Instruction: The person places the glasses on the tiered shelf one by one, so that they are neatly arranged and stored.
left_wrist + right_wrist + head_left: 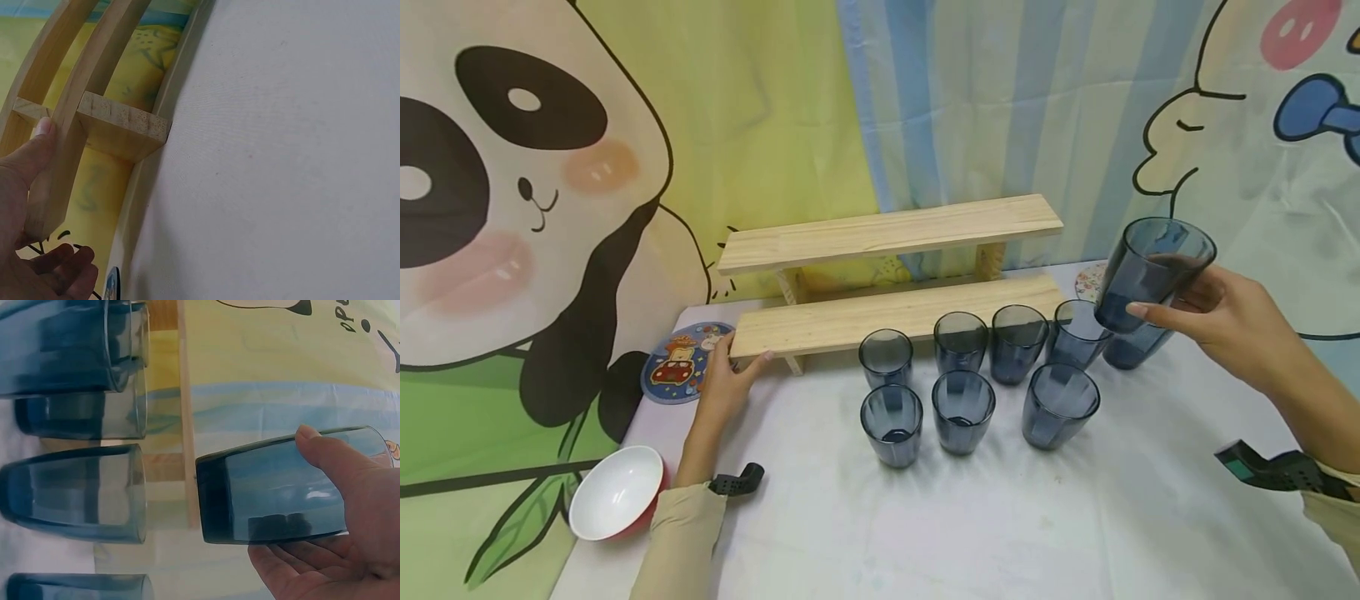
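My right hand (1232, 329) grips a blue glass tumbler (1142, 279) by its side, thumb in front, and holds it tilted above the table. In the right wrist view the thumb and fingers wrap the held tumbler (269, 494) from both sides. My left hand (726, 383) holds the left end of the lower board of a two-tier wooden shelf (887, 312). The left wrist view has the thumb on the board's face (65, 156), fingers curled beyond its end. Several more blue tumblers (962, 412) stand in two rows before the shelf; one (1131, 350) is partly hidden under the raised tumbler.
A round blue patterned coaster (673, 371) lies left of the shelf, partly behind the left hand. Another floral round piece (1088, 282) is at the shelf's right end. A white bowl with a red outside (617, 492) sits at the table's left edge. Printed curtains (790, 108) hang behind.
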